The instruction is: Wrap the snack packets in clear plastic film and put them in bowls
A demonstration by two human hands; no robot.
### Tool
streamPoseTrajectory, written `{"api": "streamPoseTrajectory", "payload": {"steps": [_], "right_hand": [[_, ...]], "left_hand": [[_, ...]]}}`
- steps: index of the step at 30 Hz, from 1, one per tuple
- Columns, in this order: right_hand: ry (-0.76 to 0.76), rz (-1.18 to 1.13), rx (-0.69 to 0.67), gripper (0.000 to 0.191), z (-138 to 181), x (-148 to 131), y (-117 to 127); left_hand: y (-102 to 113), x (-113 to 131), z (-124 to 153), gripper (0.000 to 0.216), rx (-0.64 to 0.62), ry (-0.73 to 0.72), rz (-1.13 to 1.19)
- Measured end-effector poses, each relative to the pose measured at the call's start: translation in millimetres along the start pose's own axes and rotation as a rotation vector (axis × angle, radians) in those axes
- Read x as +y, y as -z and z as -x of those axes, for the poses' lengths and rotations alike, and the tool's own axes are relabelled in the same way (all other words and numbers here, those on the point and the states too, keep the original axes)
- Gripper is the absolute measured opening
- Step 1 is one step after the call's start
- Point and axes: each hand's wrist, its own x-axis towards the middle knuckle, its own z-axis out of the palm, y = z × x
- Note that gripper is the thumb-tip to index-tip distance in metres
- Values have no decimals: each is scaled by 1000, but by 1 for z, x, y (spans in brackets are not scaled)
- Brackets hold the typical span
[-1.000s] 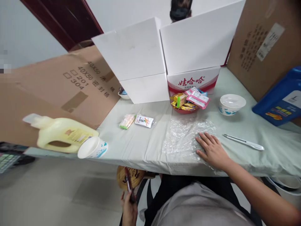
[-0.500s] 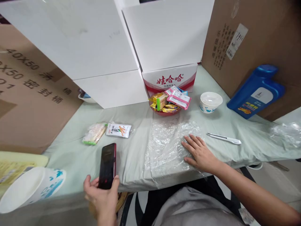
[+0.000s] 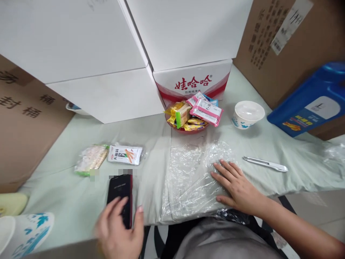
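My left hand (image 3: 118, 230) is over the lower part of a black phone (image 3: 120, 187) with a red edge, near the table's front edge. Its fingertips rest on the screen, while the thumb stands apart beside the phone's right side. My right hand (image 3: 237, 183) lies flat, fingers spread, on a clear plastic sheet (image 3: 188, 176). A white utility knife (image 3: 265, 164) is to the right of that hand. Beyond the phone lie a wrapped snack with green ends (image 3: 91, 159) and a white snack packet (image 3: 125, 154).
A red bowl (image 3: 187, 131) heaped with wrapped snacks stands before a white carton (image 3: 194, 81). A paper bowl (image 3: 246, 117) and blue bottle (image 3: 309, 104) are on the right. Another paper tub (image 3: 35, 230) is front left. Cardboard boxes (image 3: 24, 136) flank the table.
My left hand has shifted from holding the phone's lower end to lying over its screen with the thumb away. My right hand stays on the plastic sheet. The view has moved closer.
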Motion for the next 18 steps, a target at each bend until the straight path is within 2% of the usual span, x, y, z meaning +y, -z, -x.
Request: {"api": "streamPoseTrajectory", "payload": {"steps": [1,3,4,6,8,11,15,18], "right_hand": [[8,-5,-1,65,0,-1,0],[26,-13,-7,64,0,-3,0],[32,-15,-11,64,-1,-3,0],[32,-15,-8,65,0,-2,1],[15,-4,6,64,4,3,3],[-37,18,60,59,16,18,10],[-48,-37,170,50,41,34,24],[79,-113,150,66,60,35,30]], "left_hand": [[-4,7,-6,43,-72,-173,85],[-16,21,-18,40,-292,-483,200],[-22,29,-23,41,-391,-596,215],[-35,41,-31,42,-512,-713,179],[-44,47,-33,42,-526,-710,110],[-49,44,-27,44,-449,-625,51],[-36,32,-16,36,-321,-597,141],[-20,23,-7,33,-303,-681,262]]}}
